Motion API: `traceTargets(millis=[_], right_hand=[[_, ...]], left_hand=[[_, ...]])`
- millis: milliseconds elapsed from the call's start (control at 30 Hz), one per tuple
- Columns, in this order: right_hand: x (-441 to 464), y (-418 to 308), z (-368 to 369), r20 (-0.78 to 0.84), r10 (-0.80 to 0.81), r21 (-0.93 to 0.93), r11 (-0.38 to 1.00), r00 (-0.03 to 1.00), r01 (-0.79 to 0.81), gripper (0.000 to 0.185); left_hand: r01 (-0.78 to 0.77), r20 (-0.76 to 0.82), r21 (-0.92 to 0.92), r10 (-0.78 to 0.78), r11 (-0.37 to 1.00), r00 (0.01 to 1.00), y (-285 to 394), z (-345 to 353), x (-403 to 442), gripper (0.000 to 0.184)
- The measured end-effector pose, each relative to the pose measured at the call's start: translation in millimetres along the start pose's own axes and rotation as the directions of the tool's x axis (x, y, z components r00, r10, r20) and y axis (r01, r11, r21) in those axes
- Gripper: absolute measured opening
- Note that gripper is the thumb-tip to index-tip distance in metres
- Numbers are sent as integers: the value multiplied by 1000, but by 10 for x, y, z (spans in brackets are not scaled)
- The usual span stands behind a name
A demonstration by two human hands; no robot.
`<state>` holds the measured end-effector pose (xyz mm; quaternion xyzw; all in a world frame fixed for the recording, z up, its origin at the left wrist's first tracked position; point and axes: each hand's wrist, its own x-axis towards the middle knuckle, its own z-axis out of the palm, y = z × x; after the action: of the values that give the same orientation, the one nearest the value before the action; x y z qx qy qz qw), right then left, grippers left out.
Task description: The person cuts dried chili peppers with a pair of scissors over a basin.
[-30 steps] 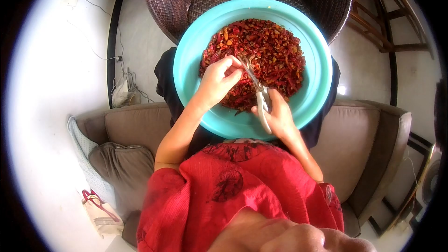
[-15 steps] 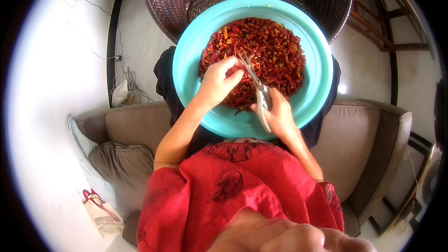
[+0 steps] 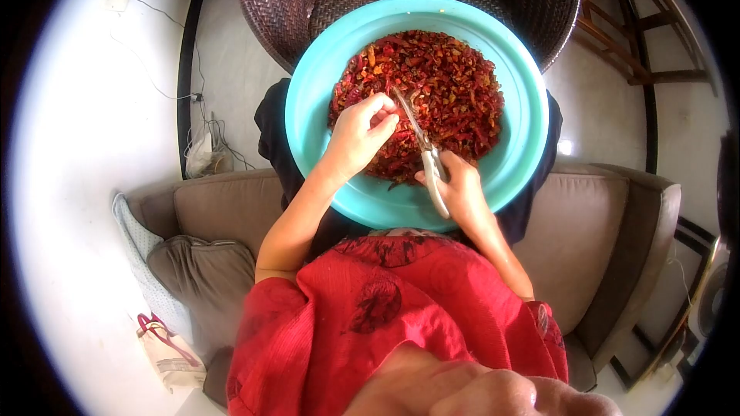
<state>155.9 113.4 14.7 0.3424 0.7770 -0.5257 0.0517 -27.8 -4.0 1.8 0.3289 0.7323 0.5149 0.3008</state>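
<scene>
A wide turquoise basin rests on my lap, with a heap of dried red chilies inside, many in small pieces. Over the heap, my left hand has its thumb and fingers pinched together. Whatever is between those fingertips is too small to make out against the red. My right hand grips a pair of scissors by its pale handles. The blades are close together and point up and left, with their tips just beside my left fingertips.
Beyond the basin stands a large dark woven basket with a few red bits in it. I sit on a brown sofa. Wooden furniture is at the upper right; cables lie on the left floor.
The scissors have gone from slightly open to nearly closed, with the handles drawn together in my right hand. My left hand has barely moved.
</scene>
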Motion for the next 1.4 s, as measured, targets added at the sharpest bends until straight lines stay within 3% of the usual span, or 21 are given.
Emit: traceTargets(millis=[67, 133, 233, 567, 733, 800, 1067, 1133, 1200, 1400], right_hand=[[-20, -3, 21, -47, -51, -14, 999, 998, 50, 47], [-22, 23, 39, -92, -102, -31, 995, 991, 99, 47], [-8, 66, 55, -88, -150, -92, 986, 985, 142, 54], [3, 90, 108, -121, -220, -111, 972, 968, 207, 51], [8, 24, 71, -88, -173, -100, 981, 981, 164, 48], [3, 4, 56, -49, -88, -59, 995, 995, 86, 42], [-15, 2, 17, -22, -74, 6, 997, 997, 74, 40], [-23, -1, 11, -13, -74, -2, 997, 997, 74, 42], [-32, 8, 26, -111, -193, -102, 978, 975, 181, 50], [0, 61, 55, -145, -301, -158, 948, 943, 278, 52]], left_hand=[[-5, -23, -17, 4, 1000, 1000, -21, 2, 5, 9], [71, -15, -220, -76, 973, 997, -46, -11, 15, 7], [54, 29, -242, -48, 969, 998, -90, 7, 21, 6], [181, 196, -184, -144, 966, 970, -74, 17, 2, 13], [0, 55, -69, 4, 998, 998, -34, 34, -11, 9], [8, 60, -87, -2, 996, 998, -26, 28, -12, 10], [39, 44, -13, -39, 999, 998, -62, -1, 7, 8], [0, -16, -117, -2, 993, 1000, -28, 25, 7, 5], [23, -3, -138, -24, 990, 1000, -62, 14, 15, 4], [43, 32, -161, -38, 986, 999, -73, 46, -5, 7]])
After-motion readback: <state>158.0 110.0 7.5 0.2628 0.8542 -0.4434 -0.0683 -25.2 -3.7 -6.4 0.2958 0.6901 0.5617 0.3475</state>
